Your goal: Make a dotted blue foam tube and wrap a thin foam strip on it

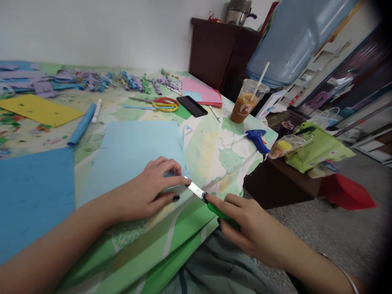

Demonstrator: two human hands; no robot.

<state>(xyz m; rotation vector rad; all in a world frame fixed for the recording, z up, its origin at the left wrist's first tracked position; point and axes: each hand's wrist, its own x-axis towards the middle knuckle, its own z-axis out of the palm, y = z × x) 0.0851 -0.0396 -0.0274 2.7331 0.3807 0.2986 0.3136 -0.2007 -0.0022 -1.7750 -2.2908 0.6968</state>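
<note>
My right hand (245, 220) is wrapped round the green handle of a utility knife (198, 191), its index finger laid along the top by the base of the blade. The long bare blade points up and left, over the table's front edge. My left hand (153, 188) rests at the lower right corner of a light blue sheet of paper (137, 143). Its fingers are apart and bent, with the index fingertip at the knife's tip; whether it presses the blade or paper under it, I cannot make out. The thumb sits below, near the table edge.
Beyond the sheet lie scissors (165, 104), a phone (192, 106) and pink paper (205, 92). An iced drink (243, 106) and a blue glue gun (257, 140) stand toward the right edge. Leftward are darker blue paper (36, 196), a blue paper roll (82, 124) and yellow paper (39, 109).
</note>
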